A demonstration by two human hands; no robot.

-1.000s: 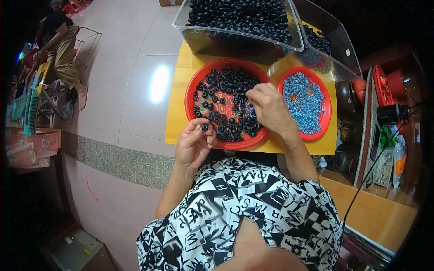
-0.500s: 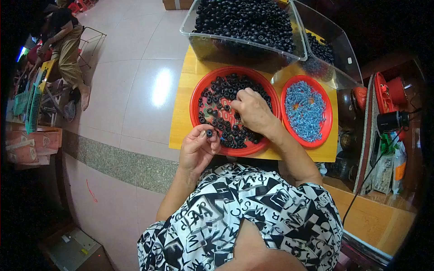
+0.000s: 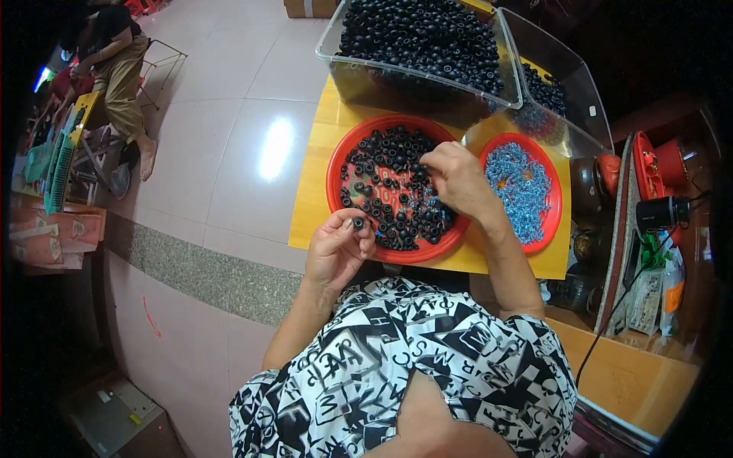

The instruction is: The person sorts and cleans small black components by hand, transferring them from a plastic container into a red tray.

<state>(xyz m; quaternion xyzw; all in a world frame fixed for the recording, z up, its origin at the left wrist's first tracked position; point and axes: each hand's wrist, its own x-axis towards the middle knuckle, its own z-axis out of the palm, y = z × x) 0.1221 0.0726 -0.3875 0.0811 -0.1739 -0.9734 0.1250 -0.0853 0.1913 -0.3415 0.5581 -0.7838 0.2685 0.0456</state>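
Between the thumb and fingers of my left hand (image 3: 336, 248) is a small black cap-like piece (image 3: 358, 224), its round hollow end showing. This hand is at the near-left rim of a round red tray (image 3: 334, 179). Many loose black pieces (image 3: 393, 145) of the same sort lie in the tray, and its patterned bottom shows between them. Over the tray's right side, my right hand (image 3: 464, 183) has its fingertips pinched together just above the pieces. Whatever they hold, if anything, is too small to make out. To the right, an oval red tray (image 3: 557, 217) holds small shiny blue parts (image 3: 515, 191).
A clear plastic bin (image 3: 427, 85) full of black pieces stands behind the trays, with a second clear bin (image 3: 588, 84) beside it. All rest on a yellow tabletop (image 3: 313, 206). At the far left sits another person (image 3: 122, 72). A dark cable (image 3: 611, 313) hangs at right.
My right hand has moved right across the tray, from its middle to its right side. The left hand still holds the black piece. The view has shifted slightly.
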